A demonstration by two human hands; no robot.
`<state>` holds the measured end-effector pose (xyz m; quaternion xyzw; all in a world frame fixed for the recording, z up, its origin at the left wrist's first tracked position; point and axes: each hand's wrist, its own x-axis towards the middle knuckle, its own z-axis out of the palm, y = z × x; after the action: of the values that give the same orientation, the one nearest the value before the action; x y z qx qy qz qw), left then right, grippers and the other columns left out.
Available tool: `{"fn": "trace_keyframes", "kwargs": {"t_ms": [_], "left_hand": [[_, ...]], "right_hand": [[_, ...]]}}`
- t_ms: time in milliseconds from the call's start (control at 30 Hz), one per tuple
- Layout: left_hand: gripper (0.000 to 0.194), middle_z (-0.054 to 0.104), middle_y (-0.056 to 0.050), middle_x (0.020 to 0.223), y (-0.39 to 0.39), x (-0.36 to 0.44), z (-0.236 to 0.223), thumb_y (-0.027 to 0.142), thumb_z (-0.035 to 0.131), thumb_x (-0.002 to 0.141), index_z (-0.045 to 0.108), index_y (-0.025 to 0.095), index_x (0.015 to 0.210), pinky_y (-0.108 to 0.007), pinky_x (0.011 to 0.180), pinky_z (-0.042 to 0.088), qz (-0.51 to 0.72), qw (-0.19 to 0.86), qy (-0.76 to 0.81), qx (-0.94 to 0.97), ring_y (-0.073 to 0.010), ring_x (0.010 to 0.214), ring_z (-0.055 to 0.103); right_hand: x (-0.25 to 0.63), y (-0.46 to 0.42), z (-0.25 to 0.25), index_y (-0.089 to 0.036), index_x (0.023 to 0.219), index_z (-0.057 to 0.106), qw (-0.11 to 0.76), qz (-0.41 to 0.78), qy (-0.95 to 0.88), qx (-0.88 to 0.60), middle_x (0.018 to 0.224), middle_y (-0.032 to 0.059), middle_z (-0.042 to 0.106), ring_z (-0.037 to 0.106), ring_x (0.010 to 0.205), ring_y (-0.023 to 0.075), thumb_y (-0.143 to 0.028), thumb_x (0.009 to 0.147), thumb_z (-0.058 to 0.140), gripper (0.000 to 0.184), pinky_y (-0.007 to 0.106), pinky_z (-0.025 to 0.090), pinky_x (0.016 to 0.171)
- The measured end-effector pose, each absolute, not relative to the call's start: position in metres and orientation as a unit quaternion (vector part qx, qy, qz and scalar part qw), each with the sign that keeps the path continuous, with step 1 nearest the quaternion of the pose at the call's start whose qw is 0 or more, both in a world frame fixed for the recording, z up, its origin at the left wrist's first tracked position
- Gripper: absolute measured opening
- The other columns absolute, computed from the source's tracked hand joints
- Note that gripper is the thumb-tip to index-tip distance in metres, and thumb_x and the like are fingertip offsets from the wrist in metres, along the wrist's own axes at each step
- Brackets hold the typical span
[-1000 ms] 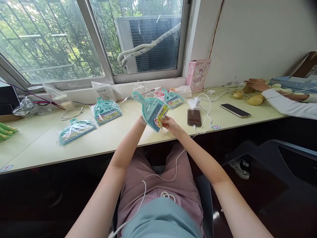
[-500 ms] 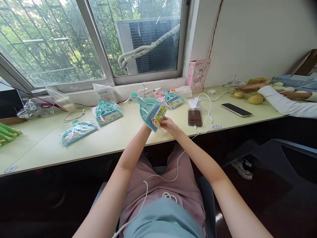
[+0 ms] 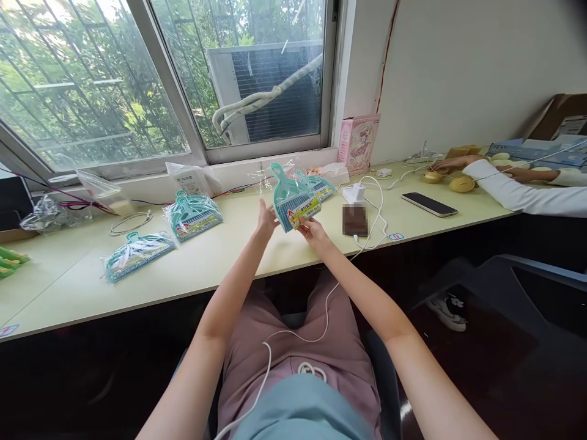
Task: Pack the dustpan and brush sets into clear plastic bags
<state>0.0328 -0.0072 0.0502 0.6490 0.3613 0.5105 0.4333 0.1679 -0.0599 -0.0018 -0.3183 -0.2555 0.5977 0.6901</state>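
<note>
A teal dustpan-and-brush set (image 3: pixel 293 192) with blue bristles and a yellow label is raised over the table, handle up, clear film showing about it. My right hand (image 3: pixel 312 231) pinches its lower edge by the label. At its left edge is my left hand (image 3: pixel 267 219), thumb pointing up and the other fingers partly hidden behind the set. Another teal set (image 3: pixel 321 186) lies just behind it, partly covered. To the left, wrapped sets (image 3: pixel 192 214) are piled on the table, and one more wrapped set (image 3: pixel 140 252) lies nearer the front.
A pale table (image 3: pixel 238 263) runs below the window. On the right are a white charger (image 3: pixel 354 193) with cables, a blurred brown object (image 3: pixel 354 220) and a phone (image 3: pixel 430 204). A pink box (image 3: pixel 358 145) stands by the wall. Another person's sleeve (image 3: pixel 499 186) reaches in at far right.
The held set has turned more upright, its label now facing me. My left hand has come out from behind it to its left edge. The view has shifted slightly.
</note>
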Motion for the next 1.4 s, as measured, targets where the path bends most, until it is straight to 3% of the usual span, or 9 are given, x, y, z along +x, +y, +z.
{"fn": "trace_keyframes", "kwargs": {"t_ms": [67, 133, 267, 600, 1000, 1133, 1233, 1300, 1400], "left_hand": [[0.077, 0.072, -0.010, 0.087, -0.014, 0.013, 0.056, 0.085, 0.022, 0.085, 0.065, 0.021, 0.085, -0.032, 0.068, 0.053, 0.533, 0.381, 0.400, 0.641, -0.0216, 0.079, 0.068], [0.061, 0.073, -0.009, 0.089, -0.025, -0.002, 0.062, 0.075, 0.037, 0.088, 0.065, 0.021, 0.078, -0.030, 0.066, 0.049, 0.517, 0.276, 0.433, 0.685, -0.0207, 0.076, 0.066], [0.039, 0.066, -0.004, 0.067, -0.043, -0.009, 0.071, 0.048, 0.047, 0.092, 0.057, 0.022, 0.064, -0.030, 0.063, 0.042, 0.426, 0.163, 0.480, 0.749, -0.0173, 0.060, 0.060], [0.045, 0.047, 0.002, 0.053, -0.030, 0.006, 0.063, 0.061, 0.043, 0.091, 0.045, 0.023, 0.065, -0.025, 0.050, 0.040, 0.459, 0.248, 0.431, 0.736, -0.0122, 0.048, 0.044], [0.034, 0.050, 0.001, 0.058, -0.069, 0.019, 0.055, 0.039, 0.037, 0.098, 0.046, 0.023, 0.070, -0.028, 0.064, 0.041, 0.406, 0.156, 0.382, 0.815, -0.0144, 0.056, 0.050], [0.031, 0.065, -0.005, 0.094, -0.068, 0.025, 0.055, 0.054, 0.052, 0.093, 0.056, 0.024, 0.101, -0.031, 0.082, 0.047, 0.526, 0.195, 0.372, 0.740, -0.0195, 0.089, 0.064], [0.061, 0.058, -0.010, 0.125, -0.054, 0.039, 0.055, 0.059, 0.067, 0.083, 0.045, 0.028, 0.131, -0.036, 0.091, 0.049, 0.580, 0.306, 0.302, 0.692, -0.0238, 0.114, 0.062], [0.069, 0.058, -0.009, 0.124, -0.044, 0.049, 0.054, 0.054, 0.077, 0.076, 0.046, 0.028, 0.133, -0.037, 0.092, 0.050, 0.573, 0.340, 0.278, 0.692, -0.0254, 0.116, 0.062], [0.058, 0.066, -0.006, 0.107, -0.036, 0.057, 0.051, 0.043, 0.077, 0.077, 0.053, 0.026, 0.127, -0.036, 0.088, 0.053, 0.581, 0.336, 0.299, 0.678, -0.0248, 0.105, 0.065]], "right_hand": [[0.169, -0.057, -0.003, -0.021, 0.090, 0.065, 0.700, 0.590, -0.240, -0.324, 0.092, 0.0027, 0.076, 0.072, 0.088, 0.0159, -0.013, 0.073, 0.080, 0.024, 0.026, 0.064, 0.082], [0.168, -0.055, -0.005, -0.021, 0.093, 0.065, 0.707, 0.587, -0.227, -0.322, 0.094, 0.0022, 0.076, 0.072, 0.090, 0.0157, -0.013, 0.073, 0.080, 0.027, 0.026, 0.064, 0.082], [0.164, -0.054, -0.006, -0.022, 0.104, 0.065, 0.719, 0.577, -0.216, -0.323, 0.097, 0.0015, 0.076, 0.073, 0.093, 0.0158, -0.014, 0.072, 0.082, 0.037, 0.026, 0.065, 0.083], [0.166, -0.049, -0.010, -0.022, 0.098, 0.065, 0.724, 0.578, -0.209, -0.313, 0.098, 0.0027, 0.076, 0.073, 0.094, 0.0166, -0.012, 0.073, 0.079, 0.030, 0.027, 0.065, 0.082], [0.186, -0.056, 0.003, -0.022, 0.093, 0.064, 0.759, 0.533, -0.249, -0.279, 0.108, 0.0053, 0.074, 0.069, 0.110, 0.0194, -0.014, 0.075, 0.072, 0.021, 0.030, 0.062, 0.091], [0.185, -0.064, 0.014, -0.022, 0.097, 0.064, 0.763, 0.523, -0.260, -0.275, 0.112, 0.0047, 0.073, 0.069, 0.112, 0.0193, -0.017, 0.077, 0.071, 0.022, 0.029, 0.062, 0.091], [0.181, -0.064, 0.019, -0.023, 0.099, 0.064, 0.768, 0.512, -0.270, -0.276, 0.110, 0.0034, 0.073, 0.069, 0.111, 0.0191, -0.019, 0.075, 0.074, 0.026, 0.029, 0.061, 0.092], [0.177, -0.061, 0.020, -0.024, 0.098, 0.063, 0.768, 0.505, -0.274, -0.282, 0.108, 0.0025, 0.073, 0.068, 0.111, 0.0184, -0.021, 0.075, 0.075, 0.027, 0.028, 0.061, 0.093], [0.172, -0.058, 0.018, -0.025, 0.102, 0.063, 0.764, 0.506, -0.274, -0.292, 0.108, 0.0010, 0.073, 0.068, 0.111, 0.0170, -0.022, 0.076, 0.074, 0.028, 0.028, 0.060, 0.094]]}}
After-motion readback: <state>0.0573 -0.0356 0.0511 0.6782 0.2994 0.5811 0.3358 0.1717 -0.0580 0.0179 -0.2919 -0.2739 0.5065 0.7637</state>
